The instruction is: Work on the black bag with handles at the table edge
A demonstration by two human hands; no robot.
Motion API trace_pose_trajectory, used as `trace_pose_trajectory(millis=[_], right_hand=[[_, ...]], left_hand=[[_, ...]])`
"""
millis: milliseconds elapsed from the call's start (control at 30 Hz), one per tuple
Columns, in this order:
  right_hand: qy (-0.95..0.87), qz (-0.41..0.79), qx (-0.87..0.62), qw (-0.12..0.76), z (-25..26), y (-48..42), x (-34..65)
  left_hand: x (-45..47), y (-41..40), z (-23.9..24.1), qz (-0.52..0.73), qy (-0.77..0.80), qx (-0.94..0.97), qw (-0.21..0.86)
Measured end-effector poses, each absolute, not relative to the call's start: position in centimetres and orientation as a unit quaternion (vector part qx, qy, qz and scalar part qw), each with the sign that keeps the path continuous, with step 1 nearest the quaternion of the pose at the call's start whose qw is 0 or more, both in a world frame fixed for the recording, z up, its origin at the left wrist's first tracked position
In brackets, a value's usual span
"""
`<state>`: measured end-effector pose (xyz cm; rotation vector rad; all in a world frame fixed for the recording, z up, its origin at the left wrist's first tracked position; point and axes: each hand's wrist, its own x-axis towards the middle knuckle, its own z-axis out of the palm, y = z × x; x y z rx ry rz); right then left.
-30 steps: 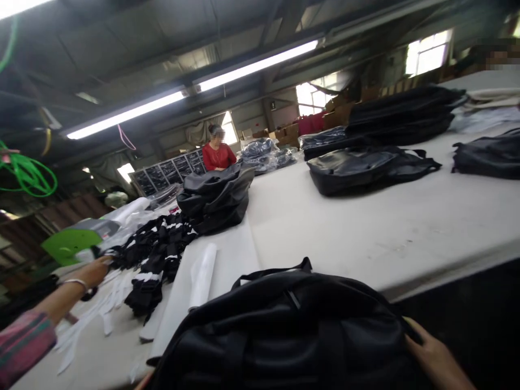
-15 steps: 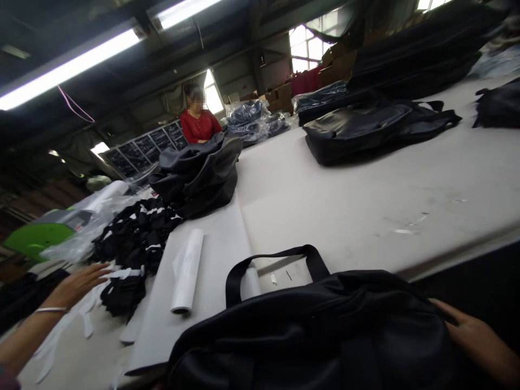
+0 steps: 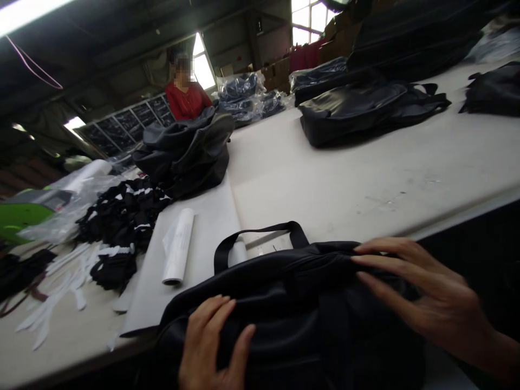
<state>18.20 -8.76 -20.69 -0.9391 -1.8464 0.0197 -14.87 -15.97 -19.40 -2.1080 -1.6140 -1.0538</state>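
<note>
A black bag with a loop handle lies at the near edge of the white table. My left hand rests flat on the bag's near left side, fingers spread. My right hand lies on the bag's top right, fingers stretched toward its upper seam. Neither hand grips anything that I can see.
A rolled white paper lies left of the bag, beside a pile of black-and-white straps. Another crumpled black bag sits further back, and flat black bags lie at the right. A person in red works at the far end.
My left hand came back from the strap pile onto the bag. My right hand moved from the bag's right edge up onto its top. The view tilted down.
</note>
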Motion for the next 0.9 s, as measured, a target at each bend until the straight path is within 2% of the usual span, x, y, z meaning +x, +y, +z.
trace_pose_trajectory(millis=[133,200,400,500,667,900], right_hand=[[-0.883,0.08,-0.283,0.365,-18.5,-7.0,14.5],[-0.9,0.096,-0.274,0.326,-18.9,-6.4,13.5],[-0.908,0.078,-0.27,0.312,-19.9,-5.1,12.6],[-0.914,0.076,-0.259,0.302,-19.9,-4.7,12.3],[-0.896,0.12,-0.27,0.332,-20.1,-4.3,12.3],[-0.878,0.163,-0.269,0.359,-21.3,-4.6,13.6]], left_hand=[[-12.2,-12.8,-19.8,-0.206,-0.522,-0.807,0.185],[-12.7,-12.6,-20.7,-0.19,-0.51,-0.822,0.168],[-13.5,-13.6,-21.3,-0.26,-0.523,-0.811,0.032],[-11.4,-13.0,-20.9,-0.241,-0.548,-0.801,0.009],[-7.5,-11.7,-21.3,-0.335,-0.566,-0.753,-0.027],[-6.1,-12.2,-21.0,-0.377,-0.635,-0.66,-0.137]])
